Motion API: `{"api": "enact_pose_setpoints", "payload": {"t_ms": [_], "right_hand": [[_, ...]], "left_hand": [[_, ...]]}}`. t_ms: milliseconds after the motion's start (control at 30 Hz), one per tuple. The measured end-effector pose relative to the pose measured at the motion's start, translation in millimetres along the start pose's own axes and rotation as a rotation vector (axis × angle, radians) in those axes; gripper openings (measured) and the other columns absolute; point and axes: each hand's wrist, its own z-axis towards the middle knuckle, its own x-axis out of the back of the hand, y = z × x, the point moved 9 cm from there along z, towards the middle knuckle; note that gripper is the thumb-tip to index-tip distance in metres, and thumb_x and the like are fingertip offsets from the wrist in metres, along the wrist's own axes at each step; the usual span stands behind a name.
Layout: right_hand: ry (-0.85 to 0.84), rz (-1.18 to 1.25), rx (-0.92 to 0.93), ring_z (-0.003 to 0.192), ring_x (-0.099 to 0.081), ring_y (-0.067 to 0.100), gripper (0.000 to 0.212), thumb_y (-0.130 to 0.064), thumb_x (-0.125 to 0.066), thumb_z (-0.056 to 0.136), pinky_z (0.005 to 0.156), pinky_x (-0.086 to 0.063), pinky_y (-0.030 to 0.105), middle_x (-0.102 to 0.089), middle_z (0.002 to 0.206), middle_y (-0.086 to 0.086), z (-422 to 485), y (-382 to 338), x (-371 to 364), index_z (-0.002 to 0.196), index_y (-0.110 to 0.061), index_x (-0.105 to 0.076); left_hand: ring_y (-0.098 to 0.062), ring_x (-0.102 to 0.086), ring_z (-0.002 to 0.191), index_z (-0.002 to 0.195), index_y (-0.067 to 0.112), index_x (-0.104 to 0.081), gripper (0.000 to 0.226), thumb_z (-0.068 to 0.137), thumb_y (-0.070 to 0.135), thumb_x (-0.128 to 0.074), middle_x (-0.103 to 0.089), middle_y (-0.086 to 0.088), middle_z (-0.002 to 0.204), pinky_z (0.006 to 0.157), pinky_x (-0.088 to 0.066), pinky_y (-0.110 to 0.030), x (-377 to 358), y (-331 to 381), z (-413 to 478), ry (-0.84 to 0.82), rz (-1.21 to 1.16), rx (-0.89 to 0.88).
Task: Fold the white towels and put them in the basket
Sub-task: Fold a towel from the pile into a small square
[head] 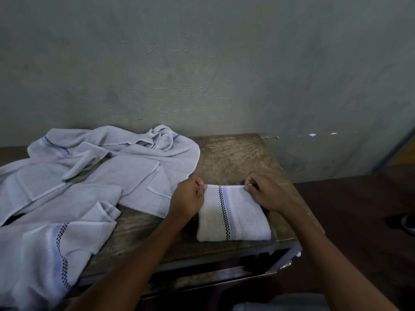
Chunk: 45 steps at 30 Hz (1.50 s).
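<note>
Folded towel: we see one white towel folded into a small thick rectangle, lying flat on the right part of the table, near its front edge; a dark checked stripe and a pale violet stripe run across it from the far edge to the near edge
Left hand: our left hand has its fingers curled and pinches the far left corner of the folded towel
Right hand: our right hand has its fingers curled too and pinches the far right corner
Loose towels: a heap of unfolded towels with the same stripes covers the left part of the table, crumpled and overlapping, partly hanging over the front edge; it lies just beside our left hand, and we cannot tell whether they touch
Table: worn brown wood, set against a scratched grey-green wall
Floor: dark reddish floor to the right of the table
</note>
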Motion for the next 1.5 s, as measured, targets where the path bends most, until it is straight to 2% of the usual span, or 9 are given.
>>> {"api": "enact_pose_setpoints", "payload": {"t_ms": [233, 367, 467, 533, 600, 767, 967, 1200, 1500], "right_hand": [[0.080, -0.241, -0.100, 0.078, -0.058, 0.022, 0.019, -0.033, -0.051, 0.092, 0.069, -0.046, 0.035, -0.062, 0.086, 0.003, -2, 1, 4, 0.094, -0.014, -0.054], [0.298, -0.456, 0.096, 0.087, -0.053, 0.024, 0.020, -0.030, -0.048, 0.091, 0.073, -0.039, 0.034, -0.058, 0.098, 0.008, -20, -50, 20, 0.099, -0.012, -0.052], [0.079, -0.440, 0.131, 0.108, -0.051, 0.024, 0.042, -0.046, -0.030, 0.091, 0.091, -0.037, 0.039, -0.056, 0.118, 0.004, -34, -67, -17, 0.113, -0.018, -0.052], [-0.180, -0.517, 0.085, 0.138, -0.028, 0.023, 0.079, -0.066, -0.005, 0.082, 0.111, -0.021, 0.042, -0.033, 0.150, 0.007, -41, -55, -53, 0.140, -0.021, -0.035], [-0.267, -0.521, 0.032, 0.147, -0.004, 0.020, 0.092, -0.076, 0.002, 0.076, 0.117, -0.005, 0.042, -0.008, 0.159, 0.006, -42, -44, -63, 0.149, -0.023, -0.015], [-0.243, -0.588, -0.008, 0.147, -0.002, 0.026, 0.062, -0.052, -0.019, 0.097, 0.118, 0.004, 0.046, -0.006, 0.158, 0.017, -32, -51, -62, 0.150, -0.022, -0.010], [-0.205, -0.492, -0.054, 0.145, 0.014, 0.032, 0.067, -0.064, -0.016, 0.091, 0.117, 0.006, 0.045, 0.009, 0.156, 0.023, -29, -49, -79, 0.149, -0.033, 0.000], [-0.060, -0.502, -0.028, 0.146, 0.006, 0.032, 0.103, -0.083, 0.022, 0.059, 0.117, 0.001, 0.047, -0.001, 0.157, 0.021, -26, -48, -74, 0.148, -0.040, -0.006], [-0.203, -0.436, -0.016, 0.144, 0.017, 0.030, 0.062, -0.064, -0.020, 0.092, 0.114, 0.008, 0.051, 0.010, 0.158, 0.015, -27, -58, -73, 0.147, -0.043, -0.002]], "left_hand": [[-0.009, -0.057, 0.071, 0.084, 0.022, -0.054, 0.012, 0.092, 0.030, -0.054, -0.060, 0.008, 0.071, 0.067, -0.049, -0.032, 0, 0, 7, 0.010, 0.059, -0.013], [-0.010, -0.057, 0.072, 0.086, 0.022, -0.053, 0.012, 0.088, 0.031, -0.061, -0.060, 0.005, 0.073, 0.066, -0.047, -0.029, 5, -3, 6, 0.027, 0.065, 0.038], [-0.010, -0.056, 0.069, 0.083, 0.019, -0.054, 0.015, 0.087, 0.030, -0.063, -0.058, 0.004, 0.069, 0.065, -0.046, -0.026, 18, -2, -13, 0.097, -0.071, 0.070], [-0.007, -0.054, 0.064, 0.079, 0.016, -0.054, 0.018, 0.091, 0.028, -0.058, -0.056, 0.005, 0.065, 0.060, -0.042, -0.020, 30, 0, -37, 0.155, -0.152, 0.083], [-0.003, -0.050, 0.059, 0.073, 0.016, -0.053, 0.025, 0.095, 0.026, -0.050, -0.054, 0.005, 0.063, 0.055, -0.036, -0.015, 33, -4, -64, 0.116, -0.157, 0.140], [-0.008, -0.044, 0.038, 0.091, 0.020, -0.062, 0.011, 0.092, 0.029, -0.055, -0.052, 0.008, 0.046, 0.043, -0.036, -0.022, 9, -13, -108, -0.245, -0.343, 0.242], [-0.012, -0.051, 0.037, 0.108, 0.017, -0.058, 0.021, 0.091, 0.028, -0.060, -0.056, 0.005, 0.048, 0.040, -0.037, -0.022, -2, -8, -120, -0.458, -0.424, 0.299], [-0.016, -0.064, 0.046, 0.099, 0.007, -0.057, 0.019, 0.093, 0.025, -0.057, -0.062, 0.000, 0.050, 0.042, -0.046, -0.021, -8, -6, -129, -0.563, -0.360, 0.317], [-0.008, -0.032, 0.035, 0.103, 0.015, -0.062, 0.020, 0.090, 0.030, -0.061, -0.044, 0.003, 0.047, 0.035, -0.025, -0.019, -7, -10, -125, -0.356, -0.651, 0.460]]}}
